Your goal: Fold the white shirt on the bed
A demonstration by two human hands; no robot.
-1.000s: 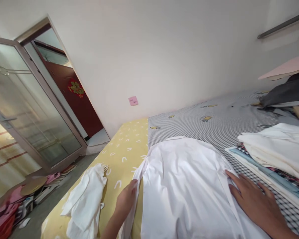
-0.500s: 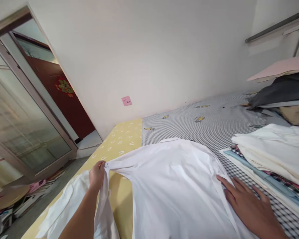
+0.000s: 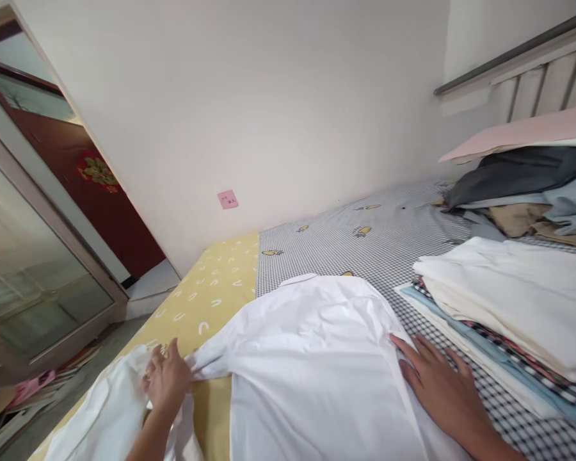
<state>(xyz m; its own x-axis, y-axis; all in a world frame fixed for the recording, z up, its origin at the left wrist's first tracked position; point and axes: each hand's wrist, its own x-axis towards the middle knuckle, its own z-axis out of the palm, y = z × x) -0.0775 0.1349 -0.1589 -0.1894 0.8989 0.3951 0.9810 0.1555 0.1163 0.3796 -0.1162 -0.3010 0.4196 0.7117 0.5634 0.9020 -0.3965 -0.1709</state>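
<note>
One white collared shirt (image 3: 317, 378) lies at the lower centre of the frame, its long axis running up toward the collar (image 3: 298, 280). The left hand (image 3: 166, 378), fingers loosely spread, is nearer the outstretched sleeve (image 3: 216, 351), which starts just right of it and slants to the upper right; whether they touch is unclear. The right hand (image 3: 436, 384) spreads its fingers on the shirt's right edge. Beyond, folded garments (image 3: 504, 285) sit at right; farther, a pink note (image 3: 228, 199) marks the wall (image 3: 292, 96).
</note>
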